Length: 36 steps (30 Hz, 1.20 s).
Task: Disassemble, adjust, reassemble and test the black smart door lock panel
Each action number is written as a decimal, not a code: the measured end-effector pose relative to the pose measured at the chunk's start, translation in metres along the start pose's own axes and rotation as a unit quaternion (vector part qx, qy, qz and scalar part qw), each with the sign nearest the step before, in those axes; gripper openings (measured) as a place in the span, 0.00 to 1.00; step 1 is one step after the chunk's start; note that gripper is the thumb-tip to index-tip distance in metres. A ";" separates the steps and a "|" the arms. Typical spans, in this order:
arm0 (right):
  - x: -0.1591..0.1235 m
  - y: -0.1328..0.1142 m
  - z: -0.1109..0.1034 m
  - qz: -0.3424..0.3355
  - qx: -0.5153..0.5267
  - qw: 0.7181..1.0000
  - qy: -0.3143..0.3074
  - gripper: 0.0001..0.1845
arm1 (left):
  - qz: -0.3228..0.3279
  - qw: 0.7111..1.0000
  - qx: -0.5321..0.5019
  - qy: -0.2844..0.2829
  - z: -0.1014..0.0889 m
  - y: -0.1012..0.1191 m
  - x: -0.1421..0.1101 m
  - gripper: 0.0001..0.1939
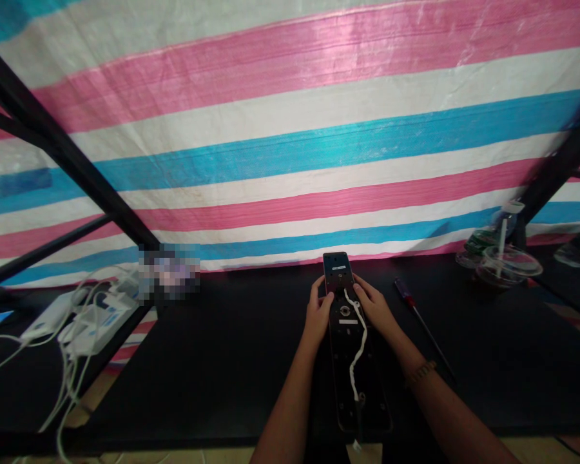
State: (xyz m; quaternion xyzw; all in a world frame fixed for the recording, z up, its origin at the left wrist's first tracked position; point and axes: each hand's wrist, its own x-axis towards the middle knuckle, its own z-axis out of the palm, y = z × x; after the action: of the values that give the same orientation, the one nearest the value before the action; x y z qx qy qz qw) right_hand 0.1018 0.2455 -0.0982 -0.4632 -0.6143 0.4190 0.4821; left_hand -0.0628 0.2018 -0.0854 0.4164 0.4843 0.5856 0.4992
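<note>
The black panel [342, 348] is between the two hands, over the black table [222, 367]; its short upper part stands out beyond the fingers, and its longer lower part comes back between the forearms, toward the near edge of the table; the left hand [319, 308] holds one long side and the right hand [371, 303] the opposite side, each with the thumb at the edge of the upward face and the fingers bent around the side, so both are closed only as far as the panel allows; the panel is long, narrow and dark, with rounded corners, small metal fittings and two white labels; one white cable [365, 338] runs along it in a wavy line; to the right are one screwdriver [406, 295], lying apart from the hand, and one clear cup [512, 263] with one straw.
</note>
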 end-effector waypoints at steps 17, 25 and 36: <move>0.001 0.002 0.000 0.004 0.006 1.000 0.003 0.28 | 0.008 1.000 0.005 0.007 -0.001 -0.002 0.001 0.29; 0.000 -0.001 0.001 -0.003 0.000 1.000 0.004 0.29 | 0.008 1.000 -0.002 0.002 0.000 -0.003 0.001 0.30; 0.000 -0.001 -0.001 -0.001 0.001 1.000 0.004 0.29 | 0.004 1.000 -0.005 -0.003 -0.001 -0.004 0.002 0.30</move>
State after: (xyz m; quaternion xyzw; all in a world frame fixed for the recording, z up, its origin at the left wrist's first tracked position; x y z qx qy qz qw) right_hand 0.1021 0.2454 -0.0972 -0.4643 -0.6123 0.4170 0.4853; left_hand -0.0635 0.2036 -0.0897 0.4179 0.4781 0.5889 0.5000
